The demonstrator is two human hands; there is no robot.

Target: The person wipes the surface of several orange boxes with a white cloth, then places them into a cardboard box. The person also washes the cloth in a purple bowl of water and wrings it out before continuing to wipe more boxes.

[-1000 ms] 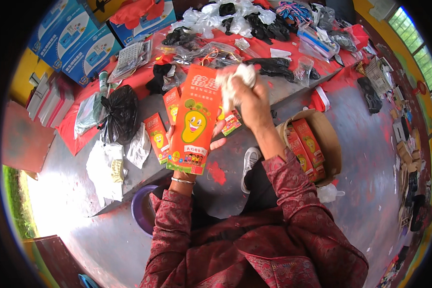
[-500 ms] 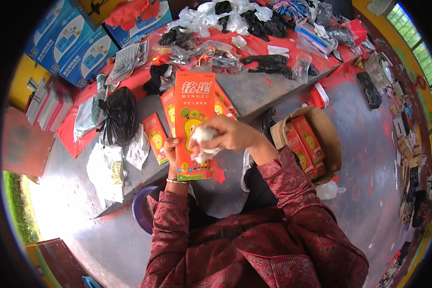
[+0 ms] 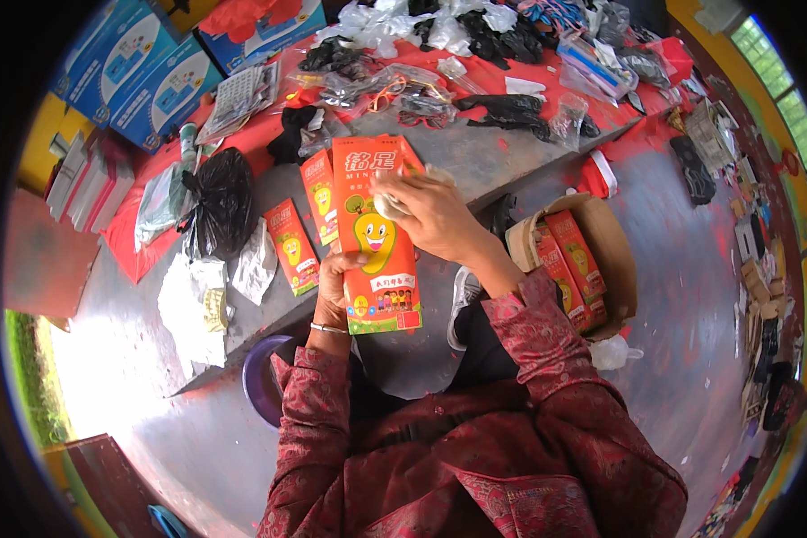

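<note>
Orange mango-print box (image 3: 378, 240) sits gripped in left hand (image 3: 331, 289); right hand (image 3: 437, 215) clutches white cloth (image 3: 388, 205); cardboard carton (image 3: 622, 260) holds similar boxes (image 3: 578, 260).

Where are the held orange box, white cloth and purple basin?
Orange box (image 3: 377, 247): head view, front's cartoon face.
White cloth (image 3: 388, 208): head view, exposed bunched part.
Purple basin (image 3: 257, 387): head view, left wall.

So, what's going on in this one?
A person's left-hand grip holds an upright orange box, its cartoon front facing the camera. The right-hand grip has a bunched white cloth at the upper right of that front; whether it presses on the box is hard to tell. A similar box lies to the left on the grey surface, and more boxes sit in an open carton at right.
</note>
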